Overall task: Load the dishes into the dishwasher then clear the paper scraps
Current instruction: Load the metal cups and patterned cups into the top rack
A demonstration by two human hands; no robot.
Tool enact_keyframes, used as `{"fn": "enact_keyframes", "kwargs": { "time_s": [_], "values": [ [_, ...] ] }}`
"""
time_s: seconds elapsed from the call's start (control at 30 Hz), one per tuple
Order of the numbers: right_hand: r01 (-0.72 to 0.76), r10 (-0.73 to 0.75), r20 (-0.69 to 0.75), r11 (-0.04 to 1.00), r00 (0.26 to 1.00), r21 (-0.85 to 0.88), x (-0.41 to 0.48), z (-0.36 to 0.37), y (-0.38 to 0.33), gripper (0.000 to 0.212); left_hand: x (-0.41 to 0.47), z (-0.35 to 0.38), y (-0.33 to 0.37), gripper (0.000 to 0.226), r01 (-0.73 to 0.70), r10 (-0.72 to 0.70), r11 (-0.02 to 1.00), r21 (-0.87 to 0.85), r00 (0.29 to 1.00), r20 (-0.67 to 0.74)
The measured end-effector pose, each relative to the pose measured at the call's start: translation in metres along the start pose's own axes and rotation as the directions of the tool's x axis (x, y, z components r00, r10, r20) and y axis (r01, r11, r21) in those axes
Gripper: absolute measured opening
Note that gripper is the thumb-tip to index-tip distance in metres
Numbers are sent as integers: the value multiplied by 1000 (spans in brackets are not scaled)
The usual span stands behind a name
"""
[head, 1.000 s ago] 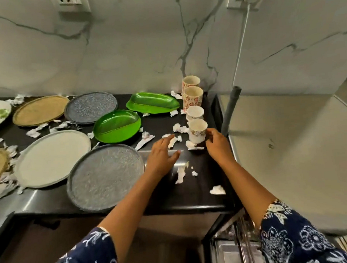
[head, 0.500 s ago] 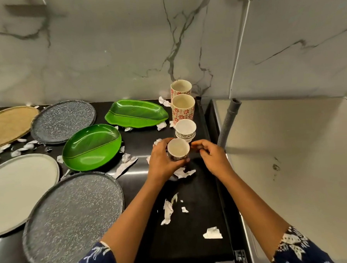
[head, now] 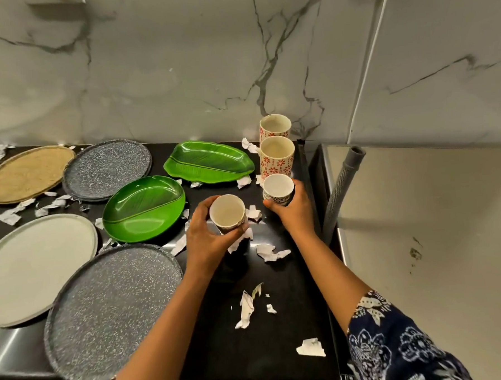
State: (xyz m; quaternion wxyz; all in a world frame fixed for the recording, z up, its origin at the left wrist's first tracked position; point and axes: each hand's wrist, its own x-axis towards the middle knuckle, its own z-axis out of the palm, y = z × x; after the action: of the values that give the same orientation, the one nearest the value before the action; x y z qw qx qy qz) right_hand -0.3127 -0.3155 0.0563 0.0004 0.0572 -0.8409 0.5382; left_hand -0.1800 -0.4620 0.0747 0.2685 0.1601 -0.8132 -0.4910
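My left hand point(head: 210, 241) grips a small cream cup with a blue patterned band point(head: 226, 211), lifted a little above the black counter point(head: 280, 348). My right hand point(head: 294, 213) wraps around a second small cup point(head: 277, 187) just behind and to the right. Two tall red-flowered cups point(head: 277, 155) stand behind them by the wall. Two green leaf-shaped dishes point(head: 144, 212) lie in the middle. Two speckled grey plates point(head: 113, 310), a pale plate point(head: 35, 265) and a tan plate point(head: 25, 172) spread to the left. Torn paper scraps point(head: 245, 307) litter the counter.
A marble wall rises behind the counter. A grey corrugated hose point(head: 339, 191) leans at the counter's right edge, beside a pale flat surface point(head: 420, 239). A white cable point(head: 367, 67) hangs down the wall.
My left hand has taken the nearest small cup and raised it off the counter. My right hand has moved back from that cup and closed around the second small cup. The view tilted up.
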Motion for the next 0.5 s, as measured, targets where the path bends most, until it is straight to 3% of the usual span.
{"fn": "enact_keyframes", "kwargs": {
  "time_s": [0.27,0.5],
  "values": [
    [198,-193,-84,979,978,52,-38,-30,-26,72,-36,-26,31,72,-67,68,995,-73,998,7],
    [305,-292,-115,945,949,115,-192,-77,-34,78,-131,-64,56,67,-146,162,965,-216,985,56]
  ]
}}
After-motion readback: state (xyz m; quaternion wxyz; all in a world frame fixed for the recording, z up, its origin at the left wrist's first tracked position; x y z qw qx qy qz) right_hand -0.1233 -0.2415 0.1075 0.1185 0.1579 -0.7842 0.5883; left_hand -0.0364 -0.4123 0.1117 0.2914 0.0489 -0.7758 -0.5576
